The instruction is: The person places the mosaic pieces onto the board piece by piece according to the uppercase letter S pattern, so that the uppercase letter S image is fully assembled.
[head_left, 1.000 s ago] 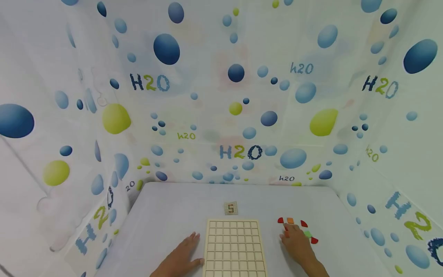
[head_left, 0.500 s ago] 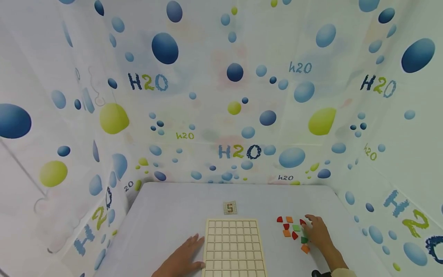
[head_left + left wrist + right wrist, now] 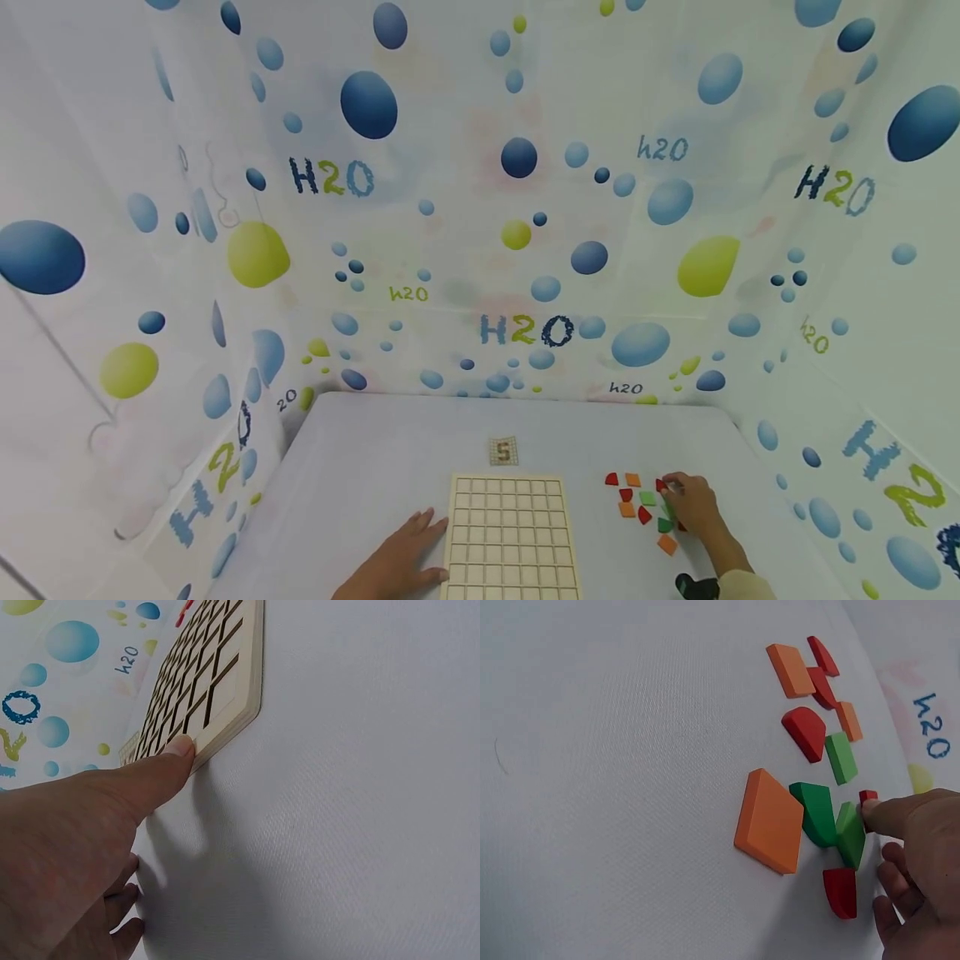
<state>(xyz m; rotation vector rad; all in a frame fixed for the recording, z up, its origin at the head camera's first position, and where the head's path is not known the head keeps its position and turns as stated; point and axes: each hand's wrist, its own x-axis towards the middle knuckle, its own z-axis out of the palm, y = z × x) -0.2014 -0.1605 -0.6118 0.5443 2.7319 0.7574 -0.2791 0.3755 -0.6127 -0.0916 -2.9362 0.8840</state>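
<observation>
The board (image 3: 510, 533) lies on the counter (image 3: 360, 467), a card (image 3: 503, 451) just beyond its far edge. Pieces (image 3: 647, 498) lie right of the board. A curtain (image 3: 450, 225) hangs behind the counter.

Booth-like space, bubble-patterned H2O curtains (image 3: 465, 183) on three sides, white table (image 3: 390, 458)

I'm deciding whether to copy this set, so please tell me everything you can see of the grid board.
The grid board is pale and looks wooden: a rectangular slab with a plain rim and rows of square cells marked off by straight lines. The left wrist view shows a rounded corner. It lies flat on the white table, and the visible cells hold no pieces. The left hand touches its left edge with the thumb. The head view cuts off its near end.
</observation>
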